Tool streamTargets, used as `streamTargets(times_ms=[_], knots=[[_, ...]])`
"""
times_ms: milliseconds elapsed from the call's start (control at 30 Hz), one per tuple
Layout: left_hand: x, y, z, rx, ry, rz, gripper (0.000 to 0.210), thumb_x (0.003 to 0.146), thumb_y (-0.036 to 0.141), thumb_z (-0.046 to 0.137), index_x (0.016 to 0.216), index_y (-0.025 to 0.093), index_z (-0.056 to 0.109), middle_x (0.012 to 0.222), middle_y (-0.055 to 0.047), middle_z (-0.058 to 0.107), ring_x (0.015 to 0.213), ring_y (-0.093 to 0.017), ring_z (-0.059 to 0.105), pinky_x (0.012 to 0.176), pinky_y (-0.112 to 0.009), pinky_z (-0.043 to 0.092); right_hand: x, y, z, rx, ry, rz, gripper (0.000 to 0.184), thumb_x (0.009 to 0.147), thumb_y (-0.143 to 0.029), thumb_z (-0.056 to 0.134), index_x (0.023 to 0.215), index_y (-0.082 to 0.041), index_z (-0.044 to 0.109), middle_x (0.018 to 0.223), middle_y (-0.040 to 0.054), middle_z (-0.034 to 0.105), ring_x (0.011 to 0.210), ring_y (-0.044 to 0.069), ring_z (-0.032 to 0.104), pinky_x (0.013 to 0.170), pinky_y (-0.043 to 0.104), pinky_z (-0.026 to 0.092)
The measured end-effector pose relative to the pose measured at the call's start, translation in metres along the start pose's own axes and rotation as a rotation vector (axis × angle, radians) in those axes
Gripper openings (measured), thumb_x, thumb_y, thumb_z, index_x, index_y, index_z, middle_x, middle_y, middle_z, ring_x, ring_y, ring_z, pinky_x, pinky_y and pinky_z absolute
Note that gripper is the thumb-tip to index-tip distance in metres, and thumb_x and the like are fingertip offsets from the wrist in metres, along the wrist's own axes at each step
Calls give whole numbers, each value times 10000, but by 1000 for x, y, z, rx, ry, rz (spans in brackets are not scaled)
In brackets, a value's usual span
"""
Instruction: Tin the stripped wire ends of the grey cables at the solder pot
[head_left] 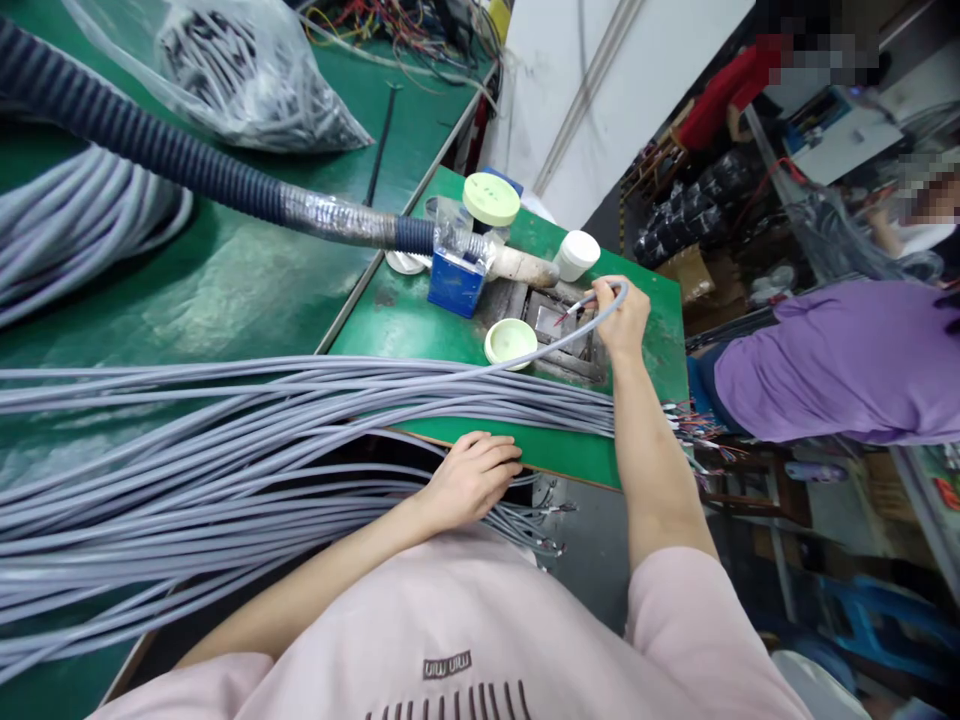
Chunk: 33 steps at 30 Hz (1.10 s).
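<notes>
My right hand (pixel 624 315) pinches a grey cable (pixel 577 335) near its end, where the cable bends back in a loop. Thin bared wires, some of them red, stick out of that end and point down at a small square metal pot (pixel 553 322) with a silvery surface. Along the table's front edge my left hand (pixel 478 474) lies with its fingers stretched out, beside the lower grey cables (pixel 360 490); whether it touches them I cannot tell. A thick bundle of similar cables (pixel 450 395) runs under my right forearm, their stripped ends (pixel 694 425) beyond it.
A pale green open dish (pixel 511 343) stands left of the pot. Behind are a white jar (pixel 577 255), a yellow-green lid (pixel 491 199) and a dark ribbed hose (pixel 225 175) with its nozzle by a blue box (pixel 455 285). A person in purple (pixel 840 360) is at right.
</notes>
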<state>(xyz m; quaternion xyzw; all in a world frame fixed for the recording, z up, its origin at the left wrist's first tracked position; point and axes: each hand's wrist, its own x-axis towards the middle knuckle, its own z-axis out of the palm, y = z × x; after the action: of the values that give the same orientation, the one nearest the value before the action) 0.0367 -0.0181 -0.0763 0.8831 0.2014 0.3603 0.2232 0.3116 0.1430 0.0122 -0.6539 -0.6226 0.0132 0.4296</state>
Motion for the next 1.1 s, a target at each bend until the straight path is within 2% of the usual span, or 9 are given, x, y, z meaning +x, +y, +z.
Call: streamTargets(times_ms=[267, 367, 467, 533, 633, 700, 767, 967, 1100], knots=[[0, -1, 1, -77, -68, -62, 241, 904, 204, 522, 1106, 192, 653, 1208, -86, 668, 1212, -225, 549, 1041, -402, 330, -4, 1, 4, -2, -10, 3, 253, 892, -362, 499, 778, -171, 620, 711, 20, 690, 629, 155, 670, 637, 274, 523], [9, 9, -29, -317, -192, -133, 229, 895, 278, 562, 1083, 203, 670, 1195, -88, 675, 1228, -262, 536, 1082, -459, 312, -13, -15, -10, 72, 30, -63, 247, 904, -363, 502, 814, -178, 638, 753, 22, 705, 640, 158, 687, 636, 279, 544], [20, 24, -78, -842, -454, -59, 297, 902, 252, 551, 1177, 184, 640, 1146, -104, 696, 1068, -197, 640, 978, -338, 459, -35, -42, -35, 117, 56, -163, 217, 921, -334, 506, 898, -196, 671, 833, 34, 729, 747, 174, 710, 715, 305, 568], [27, 32, -104, -1131, -520, -20, 280, 888, 221, 568, 1140, 154, 670, 1068, -127, 723, 1017, -202, 669, 900, -298, 511, -58, -62, -53, 96, 17, -239, 181, 914, -291, 532, 950, -223, 696, 925, 38, 743, 864, 189, 712, 795, 327, 566], [36, 34, -109, -1303, -336, -233, 234, 876, 245, 596, 1059, 148, 707, 915, -115, 747, 844, -190, 700, 774, -283, 547, -101, -86, -71, 182, -89, -397, 201, 859, -213, 612, 1029, -268, 705, 1067, 41, 733, 990, 220, 695, 882, 379, 557], [42, 29, -92, -1301, -93, -519, 257, 867, 305, 622, 1065, 161, 699, 846, -72, 741, 750, -148, 686, 720, -256, 544, -132, -96, -75, 243, -138, -445, 326, 823, -176, 654, 1117, -313, 683, 1149, 40, 709, 1010, 231, 692, 864, 391, 571], [47, 22, -68, -1307, 52, -656, 328, 810, 376, 686, 1052, 155, 700, 793, -45, 721, 679, -116, 652, 695, -243, 538, -160, -102, -73, 311, -184, -427, 432, 813, -135, 655, 1189, -347, 650, 1199, 45, 687, 1042, 239, 681, 868, 408, 575], [53, 19, -33, -1351, 164, -790, 390, 709, 492, 744, 851, 129, 721, 665, -26, 668, 564, -89, 582, 604, -222, 510, -207, -101, -73, 444, -389, -374, 469, 892, -106, 501, 1273, -364, 593, 1239, 59, 667, 1118, 243, 648, 898, 437, 563], [51, 30, -28, -1218, 147, -815, 391, 629, 496, 791, 663, 122, 680, 622, -16, 649, 545, -83, 547, 569, -216, 483, -213, -101, -77, 245, -392, -143, 355, 895, -182, 543, 1211, -315, 630, 1050, 49, 739, 945, 215, 701, 797, 350, 559]])
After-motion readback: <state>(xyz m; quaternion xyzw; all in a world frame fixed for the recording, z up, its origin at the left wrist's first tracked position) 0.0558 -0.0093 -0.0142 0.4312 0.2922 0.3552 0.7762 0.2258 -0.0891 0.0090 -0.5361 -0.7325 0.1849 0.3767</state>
